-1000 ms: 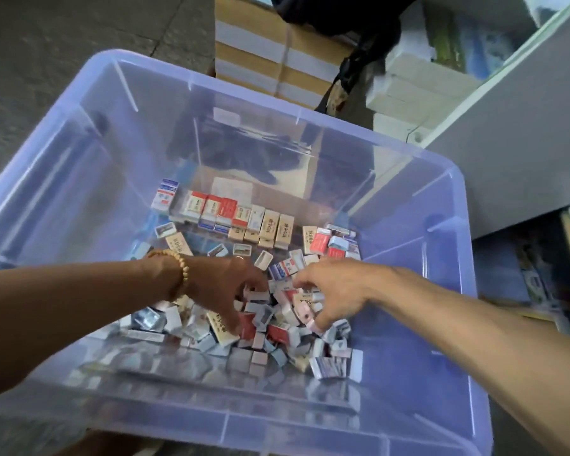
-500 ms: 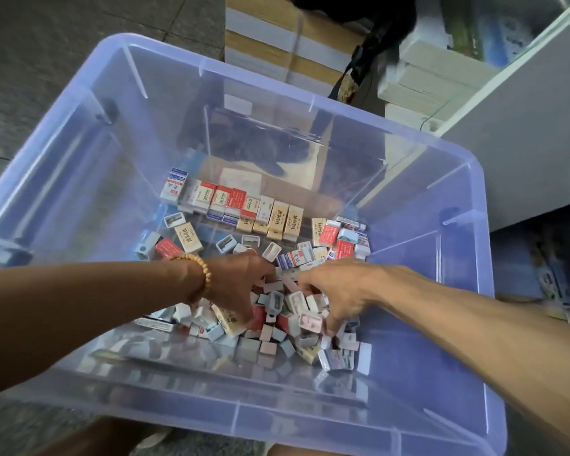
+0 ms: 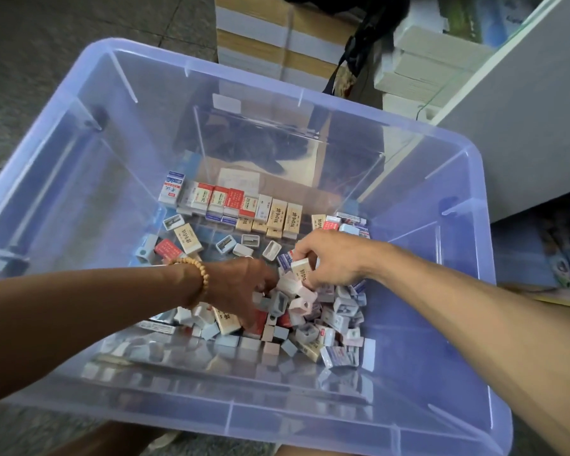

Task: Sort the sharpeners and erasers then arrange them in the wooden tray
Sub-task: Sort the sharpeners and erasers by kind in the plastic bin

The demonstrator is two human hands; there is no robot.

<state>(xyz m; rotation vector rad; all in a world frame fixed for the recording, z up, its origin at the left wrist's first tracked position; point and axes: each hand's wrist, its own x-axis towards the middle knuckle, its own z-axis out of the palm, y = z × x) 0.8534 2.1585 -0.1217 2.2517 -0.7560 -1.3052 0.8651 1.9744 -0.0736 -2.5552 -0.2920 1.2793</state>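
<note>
The right hand (image 3: 334, 258) pinches a cream eraser (image 3: 300, 270) upright at its fingertips, above the pile (image 3: 310, 320). Its row (image 3: 244, 205) lies beyond the hand (far-left). The left hand (image 3: 244, 291) digs beside it, grip hidden.

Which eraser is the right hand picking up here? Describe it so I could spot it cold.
Inside the clear plastic bin, above the loose pile, the right hand pinches a cream eraser. Unlike its neighbours lying flat, it is lifted, between thumb and fingers.
</note>
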